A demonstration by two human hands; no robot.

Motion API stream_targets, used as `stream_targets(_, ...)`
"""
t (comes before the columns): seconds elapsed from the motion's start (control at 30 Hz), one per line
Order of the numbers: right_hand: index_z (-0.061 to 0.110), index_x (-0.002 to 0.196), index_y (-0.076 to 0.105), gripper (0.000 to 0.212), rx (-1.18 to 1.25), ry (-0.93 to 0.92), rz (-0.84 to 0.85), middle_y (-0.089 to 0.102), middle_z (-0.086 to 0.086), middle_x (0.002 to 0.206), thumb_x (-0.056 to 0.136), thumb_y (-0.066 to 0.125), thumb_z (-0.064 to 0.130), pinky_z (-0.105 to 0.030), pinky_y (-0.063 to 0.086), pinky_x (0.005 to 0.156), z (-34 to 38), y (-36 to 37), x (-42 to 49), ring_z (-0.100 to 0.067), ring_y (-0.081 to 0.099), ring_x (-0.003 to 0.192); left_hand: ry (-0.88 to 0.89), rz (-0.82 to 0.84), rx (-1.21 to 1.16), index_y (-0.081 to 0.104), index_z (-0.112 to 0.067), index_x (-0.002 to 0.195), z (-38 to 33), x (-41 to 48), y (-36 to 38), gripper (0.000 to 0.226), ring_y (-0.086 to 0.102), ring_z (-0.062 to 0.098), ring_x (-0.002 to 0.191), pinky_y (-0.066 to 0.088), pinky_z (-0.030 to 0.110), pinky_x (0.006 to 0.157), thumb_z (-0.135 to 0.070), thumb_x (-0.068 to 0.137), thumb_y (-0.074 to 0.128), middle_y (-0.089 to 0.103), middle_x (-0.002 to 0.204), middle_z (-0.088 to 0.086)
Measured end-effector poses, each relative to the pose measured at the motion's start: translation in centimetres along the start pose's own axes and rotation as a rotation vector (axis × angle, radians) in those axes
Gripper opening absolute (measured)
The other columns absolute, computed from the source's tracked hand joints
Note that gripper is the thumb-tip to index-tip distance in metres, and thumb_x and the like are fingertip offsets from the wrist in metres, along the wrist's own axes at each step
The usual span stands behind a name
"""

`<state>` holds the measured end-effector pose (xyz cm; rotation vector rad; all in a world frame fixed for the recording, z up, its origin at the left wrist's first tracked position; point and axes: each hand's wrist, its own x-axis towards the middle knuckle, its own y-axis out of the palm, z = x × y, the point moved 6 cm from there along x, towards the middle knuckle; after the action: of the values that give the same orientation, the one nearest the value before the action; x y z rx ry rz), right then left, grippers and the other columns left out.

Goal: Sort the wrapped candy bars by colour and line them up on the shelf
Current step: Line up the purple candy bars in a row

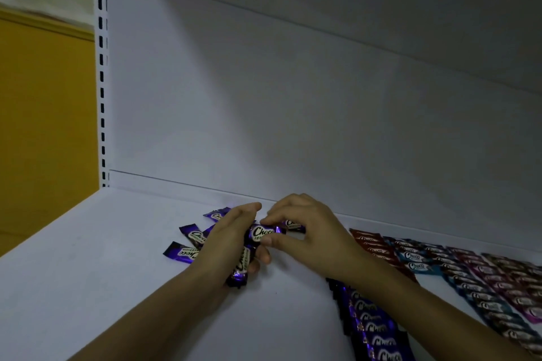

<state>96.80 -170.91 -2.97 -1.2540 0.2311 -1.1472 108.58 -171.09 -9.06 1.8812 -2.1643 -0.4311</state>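
Loose purple bars (187, 246) lie on the shelf (88, 272). My left hand (225, 240) grips a purple stack (242, 267); my right hand (308, 231) pinches 1 bar (262, 233) atop it. Risk: slick wrappers could let the stack slip, scattering bars over the purple row (372, 322).

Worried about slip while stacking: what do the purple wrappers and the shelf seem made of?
Purple wrappers: probably glossy plastic or foil film; they catch glints and have crimped ends. Shelf: probably painted sheet metal, smooth matt white; the slotted upright beside it suggests steel racking.
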Motion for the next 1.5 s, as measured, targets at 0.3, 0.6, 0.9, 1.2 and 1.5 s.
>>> stream_targets(0.3, 0.025, 0.091, 0.072, 0.011, 0.233, 0.22, -0.173, 0.069, 0.015, 0.088, 0.088, 0.065, 0.017, -0.007, 0.043, 0.074, -5.6, -2.9, 0.6, 0.004, 0.06, 0.083, 0.176, -0.111, 0.338, 0.058, -0.014, 0.097, -0.2, 0.1, -1.2, 0.01, 0.055, 0.012, 0.038, 0.037, 0.018, 0.036, -0.024, 0.096, 0.053, 0.065, 0.051, 0.006)
stream_targets(0.6, 0.018, 0.114, 0.067, 0.03, -0.297, 0.237, 0.117, 0.064, -0.001, 0.102, 0.088, 0.064, 0.033, -0.024, 0.041, 0.079, -10.6, -0.3, 1.6, -0.016, 0.054, 0.096, 0.19, -0.027, 0.452, 0.061, -0.018, 0.099, 0.3, 0.4, -0.3, 0.008, 0.053, 0.009, 0.034, 0.037, 0.019, 0.034, -0.017, 0.096, 0.053, 0.065, 0.056, 0.002)
stream_targets(0.9, 0.026, 0.108, 0.072, 0.027, -0.428, 0.2, 0.125, 0.065, 0.0, 0.092, 0.09, 0.06, 0.041, -0.026, 0.038, 0.074, -11.0, 0.2, 1.7, -0.013, 0.049, 0.087, 0.198, -0.025, 0.42, 0.059, -0.022, 0.103, 0.6, 0.7, -0.3, 0.01, 0.058, 0.011, 0.038, 0.037, 0.018, 0.034, -0.02, 0.096, 0.053, 0.067, 0.061, 0.001)
stream_targets(1.2, 0.04, 0.096, 0.069, 0.023, 0.137, 0.062, -0.087, 0.063, 0.017, 0.092, 0.08, 0.063, 0.056, -0.008, 0.04, 0.077, -2.8, -0.7, 0.3, 0.002, 0.054, 0.092, 0.116, -0.039, 0.18, 0.06, -0.024, 0.11, -0.1, 0.6, -0.9, 0.023, 0.062, 0.016, 0.045, 0.041, 0.02, 0.036, -0.026, 0.102, 0.039, 0.067, 0.056, 0.006)
stream_targets(1.5, 0.034, 0.089, 0.068, 0.015, -0.032, 0.052, -0.082, 0.063, 0.016, 0.088, 0.077, 0.075, 0.03, -0.018, 0.04, 0.079, -1.8, -1.5, 0.1, 0.001, 0.054, 0.088, 0.131, -0.001, 0.239, 0.056, -0.027, 0.11, -0.5, -0.2, 0.2, 0.021, 0.06, 0.015, 0.045, 0.042, 0.022, 0.039, -0.037, 0.098, 0.043, 0.074, 0.077, -0.004)
